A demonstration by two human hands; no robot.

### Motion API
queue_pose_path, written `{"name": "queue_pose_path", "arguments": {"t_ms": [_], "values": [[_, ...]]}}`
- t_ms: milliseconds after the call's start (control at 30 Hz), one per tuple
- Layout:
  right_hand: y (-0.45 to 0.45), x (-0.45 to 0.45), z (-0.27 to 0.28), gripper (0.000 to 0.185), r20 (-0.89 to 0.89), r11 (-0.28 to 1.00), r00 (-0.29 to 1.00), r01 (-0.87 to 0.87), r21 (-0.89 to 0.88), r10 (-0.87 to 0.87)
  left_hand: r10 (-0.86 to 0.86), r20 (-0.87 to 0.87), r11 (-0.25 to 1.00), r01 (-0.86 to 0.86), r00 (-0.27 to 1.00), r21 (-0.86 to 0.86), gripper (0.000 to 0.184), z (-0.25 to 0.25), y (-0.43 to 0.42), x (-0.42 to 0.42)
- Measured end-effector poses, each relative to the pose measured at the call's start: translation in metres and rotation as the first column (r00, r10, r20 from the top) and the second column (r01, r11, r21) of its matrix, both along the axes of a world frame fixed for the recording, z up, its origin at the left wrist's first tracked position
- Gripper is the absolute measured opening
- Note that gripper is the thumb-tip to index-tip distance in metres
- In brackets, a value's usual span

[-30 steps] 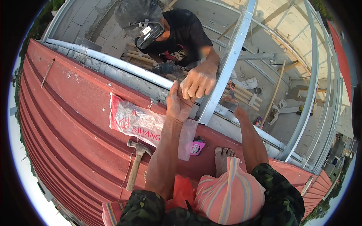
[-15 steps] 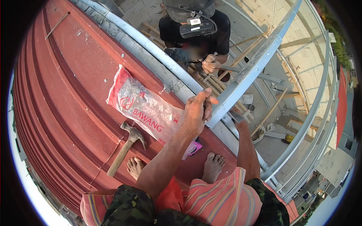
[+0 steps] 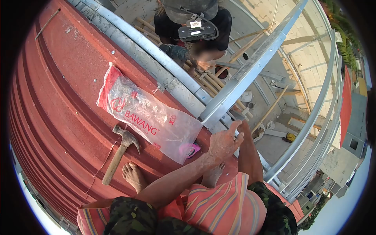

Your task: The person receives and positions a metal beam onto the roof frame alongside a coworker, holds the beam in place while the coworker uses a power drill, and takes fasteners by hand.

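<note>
My left hand (image 3: 226,141) is in front of the lower end of a metal beam (image 3: 254,66), its fingers bent together near my right hand; what it holds, if anything, is too small to name. My right hand (image 3: 241,124) is at the metal frame just beyond, its fingers mostly hidden. A plastic bag (image 3: 145,113) with red print lies on the red roof (image 3: 70,98). Under the bag's near corner shows a pink tape measure (image 3: 191,150). Left of my feet rests a claw hammer (image 3: 122,152) with a wooden handle.
Below, beyond the wall's edge (image 3: 156,74), a co-worker (image 3: 192,23) in a dark cap holds a power drill (image 3: 175,52). Wooden poles (image 3: 207,82) lie underneath. Curved metal rails (image 3: 313,121) stand at the right. A thin rod (image 3: 47,24) lies at the upper left.
My left hand has drawn back from the co-worker's hand, down and right towards my right hand. The co-worker's hand has gone back towards their face. The view has shifted.
</note>
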State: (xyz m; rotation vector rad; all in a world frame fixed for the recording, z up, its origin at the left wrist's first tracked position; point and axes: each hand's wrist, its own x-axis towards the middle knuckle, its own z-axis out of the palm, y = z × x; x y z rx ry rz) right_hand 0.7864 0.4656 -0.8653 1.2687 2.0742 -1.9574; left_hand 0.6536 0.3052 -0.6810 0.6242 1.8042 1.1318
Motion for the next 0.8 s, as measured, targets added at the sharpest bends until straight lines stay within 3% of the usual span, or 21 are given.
{"name": "queue_pose_path", "arguments": {"t_ms": [67, 100, 167, 367, 467, 800], "values": [[0.002, -0.003, 0.002, 0.031, -0.001, 1.0, 1.0, -0.002, 0.003, 0.002, -0.212, -0.288, 0.976, 0.19, 0.934, -0.105, 0.046, -0.002, 0.013, -0.017], [0.004, -0.005, 0.004, 0.031, -0.004, 1.0, 1.0, -0.01, 0.004, 0.01, -0.214, -0.29, 0.976, 0.192, 0.933, -0.103, 0.046, -0.008, 0.017, -0.018], [0.003, -0.007, 0.004, 0.031, -0.007, 1.0, 1.0, -0.011, 0.0, 0.011, -0.475, -0.372, 0.877, 0.395, 0.797, -0.274, 0.05, -0.021, 0.025, -0.019], [0.003, -0.012, 0.002, 0.031, -0.012, 1.0, 1.0, -0.012, -0.002, 0.012, -0.543, -0.42, 0.837, 0.432, 0.727, -0.335, 0.043, -0.035, 0.037, -0.015], [0.002, -0.012, 0.003, 0.031, -0.01, 1.0, 1.0, -0.008, -0.007, 0.008, -0.499, -0.488, 0.865, 0.379, 0.716, -0.328, 0.037, -0.036, 0.038, -0.013], [0.001, -0.015, 0.001, 0.032, -0.039, 0.999, 0.999, -0.038, 0.004, 0.038, -0.524, -0.479, 0.851, 0.414, 0.704, -0.322, 0.028, -0.04, 0.031, -0.007]]}}
